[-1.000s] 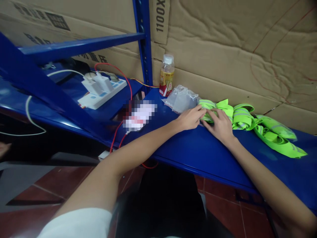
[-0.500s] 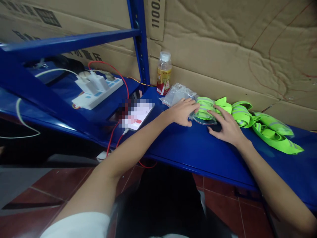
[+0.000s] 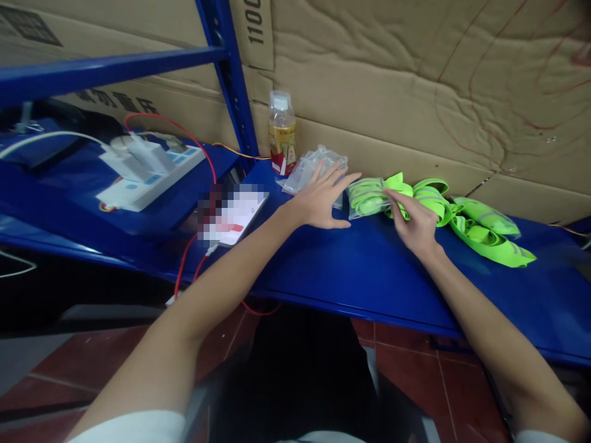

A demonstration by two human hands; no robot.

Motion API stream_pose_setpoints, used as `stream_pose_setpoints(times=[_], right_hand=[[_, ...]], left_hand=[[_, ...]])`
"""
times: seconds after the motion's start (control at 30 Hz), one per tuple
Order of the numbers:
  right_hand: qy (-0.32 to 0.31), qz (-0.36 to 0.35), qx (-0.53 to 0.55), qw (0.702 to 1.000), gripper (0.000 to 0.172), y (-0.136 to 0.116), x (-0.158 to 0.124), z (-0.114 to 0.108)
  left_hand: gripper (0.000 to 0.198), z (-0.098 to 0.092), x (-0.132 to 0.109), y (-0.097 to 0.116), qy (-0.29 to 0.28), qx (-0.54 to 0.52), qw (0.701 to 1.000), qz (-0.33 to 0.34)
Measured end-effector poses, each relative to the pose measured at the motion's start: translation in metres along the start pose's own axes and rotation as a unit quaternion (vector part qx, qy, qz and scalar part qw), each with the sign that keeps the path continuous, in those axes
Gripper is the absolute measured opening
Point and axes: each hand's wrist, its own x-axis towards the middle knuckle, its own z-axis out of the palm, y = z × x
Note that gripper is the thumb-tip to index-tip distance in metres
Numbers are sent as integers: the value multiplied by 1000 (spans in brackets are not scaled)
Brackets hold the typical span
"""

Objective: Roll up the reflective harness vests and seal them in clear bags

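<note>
My left hand hovers open with fingers spread over a stack of clear plastic bags on the blue shelf. Just right of it lies a clear bag holding a neon green reflective band. My right hand pinches the right edge of that bagged band with thumb and forefinger. More loose green reflective bands lie in a row to the right of my right hand.
A small drink bottle stands against the cardboard wall behind the bags. A phone with a red cable lies left of my left hand. A white power strip with chargers sits further left, beyond a blue upright post.
My left hand let go of the bagged band and opened, moving left over the clear bags. My right hand went from flat on the shelf to pinching the bagged band.
</note>
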Motion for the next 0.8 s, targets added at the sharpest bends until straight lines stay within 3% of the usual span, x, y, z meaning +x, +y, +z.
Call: stream_pose_setpoints(times=[0.07, 0.13, 0.2, 0.3, 0.4, 0.53, 0.7, 0.8], right_hand=[[78, 60, 49, 994, 31, -7, 1, 1], [140, 108, 105, 979, 31, -15, 5, 1], [169, 132, 145, 966, 38, -22, 12, -1], [162, 128, 189, 960, 51, -26, 20, -6], [108, 121, 226, 960, 68, -22, 20, -9], [-23, 171, 223, 960, 100, -12, 9, -5], [-196, 221, 230, 927, 113, -5, -1, -3], [-228, 214, 253, 916, 118, -3, 3, -10]], left_hand=[[124, 1, 3, 12, 19, -42, 998, 44], [116, 7, 4, 24, 51, -84, 993, 69], [90, 14, 5, 34, 101, -136, 983, 76], [57, 25, 8, 43, 189, -225, 954, 67], [57, 31, 14, 46, 271, -323, 907, 18], [59, 29, 24, 40, 337, -443, 830, -27], [51, 25, 26, 24, 347, -517, 774, -112], [40, 26, 24, 18, 325, -541, 759, -163]])
